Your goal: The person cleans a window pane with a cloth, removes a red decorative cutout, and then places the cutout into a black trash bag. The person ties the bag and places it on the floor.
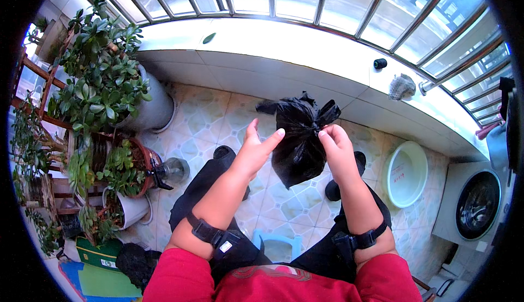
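A black plastic bag, gathered and twisted at its neck, hangs in front of me above the tiled floor. My right hand pinches the gathered neck at the bag's right side between thumb and fingers. Loose ends of the plastic stick out above that pinch. To the left of the bag is my left hand, its thumb and fingers spread and holding nothing. The left thumb tip overlaps the bag's edge; I cannot tell whether it touches. What the bag contains is hidden.
Potted plants and a sprayer bottle stand at left. A pale basin and front-loading washing machine are at right. Ahead, the white ledge holds a leaf, a dark thread spool and a grey wad.
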`<state>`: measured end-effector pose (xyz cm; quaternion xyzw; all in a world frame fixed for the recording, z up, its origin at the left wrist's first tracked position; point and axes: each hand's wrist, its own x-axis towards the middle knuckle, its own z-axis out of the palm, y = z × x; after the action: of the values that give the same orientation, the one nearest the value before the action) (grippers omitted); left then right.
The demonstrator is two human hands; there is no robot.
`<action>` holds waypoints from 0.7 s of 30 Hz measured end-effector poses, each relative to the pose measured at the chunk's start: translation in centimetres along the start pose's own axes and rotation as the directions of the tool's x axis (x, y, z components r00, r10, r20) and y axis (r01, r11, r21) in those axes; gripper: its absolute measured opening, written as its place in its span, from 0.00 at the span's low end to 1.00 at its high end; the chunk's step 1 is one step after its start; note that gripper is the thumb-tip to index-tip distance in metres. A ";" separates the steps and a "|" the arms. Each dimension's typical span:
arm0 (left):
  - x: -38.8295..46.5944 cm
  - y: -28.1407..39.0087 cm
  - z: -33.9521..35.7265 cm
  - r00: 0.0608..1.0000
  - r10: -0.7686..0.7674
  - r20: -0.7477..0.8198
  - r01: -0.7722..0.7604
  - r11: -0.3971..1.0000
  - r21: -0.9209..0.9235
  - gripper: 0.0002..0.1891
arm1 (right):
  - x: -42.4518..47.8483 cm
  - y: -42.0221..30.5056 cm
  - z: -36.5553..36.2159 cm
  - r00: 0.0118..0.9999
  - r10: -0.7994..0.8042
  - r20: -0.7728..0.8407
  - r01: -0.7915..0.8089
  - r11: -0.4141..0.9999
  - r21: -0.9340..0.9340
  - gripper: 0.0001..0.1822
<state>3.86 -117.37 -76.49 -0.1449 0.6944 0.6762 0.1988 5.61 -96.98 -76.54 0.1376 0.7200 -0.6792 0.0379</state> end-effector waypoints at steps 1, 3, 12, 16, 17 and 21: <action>-0.1 0.2 0.2 1.000 -0.021 0.016 0.022 0.999 -0.024 0.53 | 0.1 0.2 -0.1 1.000 0.025 -0.002 -0.025 0.995 0.092 0.07; -0.3 0.4 0.4 0.997 -0.066 0.042 0.068 0.995 -0.072 0.53 | 0.2 0.3 0.0 0.997 0.075 0.009 -0.074 0.959 0.274 0.06; -0.1 0.0 1.0 0.976 -0.108 0.187 0.157 0.949 -0.272 0.38 | 0.2 -1.3 0.4 0.965 0.194 0.174 -0.256 0.831 0.493 0.05; -0.6 1.1 0.9 0.970 -0.104 0.220 0.161 0.953 -0.257 0.34 | 0.2 -1.5 0.7 0.958 0.204 0.203 -0.282 0.806 0.521 0.05; -0.6 1.2 0.8 0.968 -0.094 0.231 0.155 0.953 -0.259 0.34 | 0.3 -1.4 0.7 0.955 0.204 0.216 -0.289 0.801 0.524 0.05; -0.8 1.2 0.5 0.963 -0.082 0.258 0.152 0.952 -0.264 0.31 | 0.2 -1.6 1.0 0.951 0.222 0.215 -0.304 0.804 0.511 0.06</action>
<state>4.01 -116.85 -75.05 -0.1286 0.5515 0.7676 0.3001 4.87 -98.01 -75.15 0.1916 0.4697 -0.8497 0.1439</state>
